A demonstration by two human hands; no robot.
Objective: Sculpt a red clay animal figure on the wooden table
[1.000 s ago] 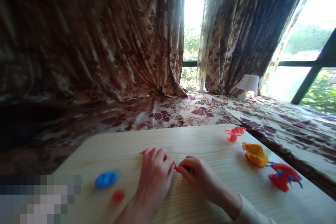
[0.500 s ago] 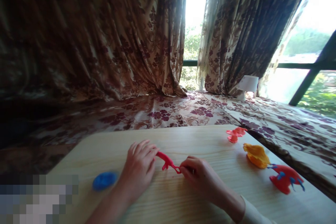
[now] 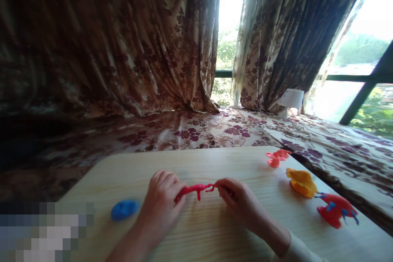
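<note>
A thin red modelling clay piece (image 3: 195,188) stretches between my two hands above the wooden table (image 3: 196,225). My left hand (image 3: 164,196) is closed round its thicker end, thumb against it. At the other end, where the clay forms a small loop, my right hand (image 3: 236,198) pinches the tip between thumb and fingers. A short stub of clay hangs down near the middle. Left of my left hand lies a flat blue clay disc (image 3: 124,210).
Along the table's right side stand a coral clay figure (image 3: 278,158), a yellow clay figure (image 3: 302,183) and a red clay figure with blue parts (image 3: 337,209). Behind the table are a flowered cloth surface (image 3: 190,131), a small white lamp (image 3: 291,98) and curtains (image 3: 153,49).
The red clay has gone from slanting to nearly level as my right hand rose slightly. My left fingers, stretched out before, have curled round its end.
</note>
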